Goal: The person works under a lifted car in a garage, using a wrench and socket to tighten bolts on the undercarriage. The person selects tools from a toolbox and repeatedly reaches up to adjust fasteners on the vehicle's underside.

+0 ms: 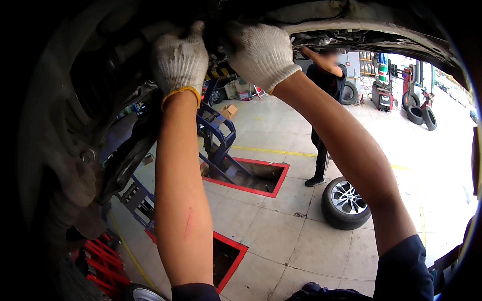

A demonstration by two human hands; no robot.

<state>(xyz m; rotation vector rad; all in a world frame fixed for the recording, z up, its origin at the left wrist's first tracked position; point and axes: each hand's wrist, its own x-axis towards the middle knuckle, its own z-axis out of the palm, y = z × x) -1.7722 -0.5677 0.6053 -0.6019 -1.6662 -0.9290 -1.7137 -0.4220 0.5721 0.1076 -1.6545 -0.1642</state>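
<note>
Higher than the loose wheel [348, 198] is the car underbody [326, 15]; the gloved left hand [181, 57] and right hand [262, 52] reach up to it, each grip's state impossible to tell.

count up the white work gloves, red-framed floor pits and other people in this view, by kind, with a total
White gloves: 2
Red-framed floor pits: 2
Other people, one co-worker: 1
Total: 5

A head-worn fisheye faces forward and down, both hands [181, 62] near.
</note>
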